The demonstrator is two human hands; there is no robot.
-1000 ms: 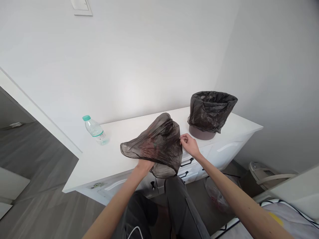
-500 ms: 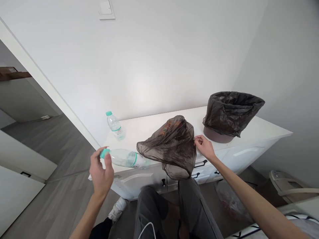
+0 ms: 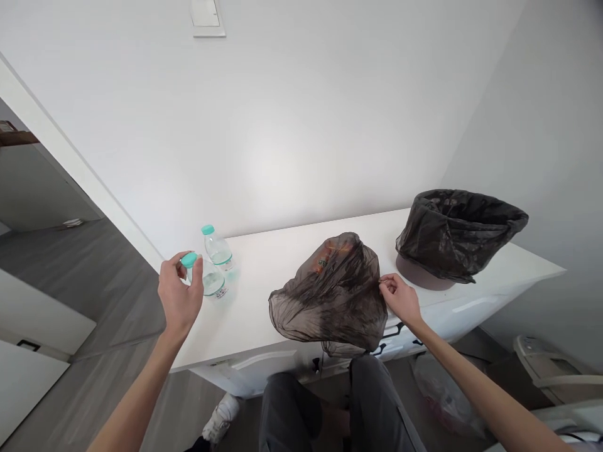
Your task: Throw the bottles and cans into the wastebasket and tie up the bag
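Observation:
At the left end of the white cabinet top (image 3: pixel 245 314), my left hand (image 3: pixel 181 292) has its thumb and fingers closed about the turquoise cap of a clear plastic bottle (image 3: pixel 211 281). That bottle stands upright, just in front of a second clear bottle (image 3: pixel 217 248) with the same cap. My right hand (image 3: pixel 399 295) pinches the right edge of a thin dark plastic bag (image 3: pixel 339 301). The bag lies across the cabinet's front edge and hangs over it. Something orange-red shows through its upper part; what it is I cannot make out.
To the right stands a brownish bin (image 3: pixel 421 274) lined with a black trash bag (image 3: pixel 452 238). Drawers with dark handles run below the top, close to my knees. A clear bag (image 3: pixel 445 389) sits on the floor at right, near a light plastic item (image 3: pixel 556 367).
The bottle in my left hand has gone from lying nearly level, its base by the bag, to upright beside the other bottle. My right hand still pinches the bag. The view has shifted slightly.

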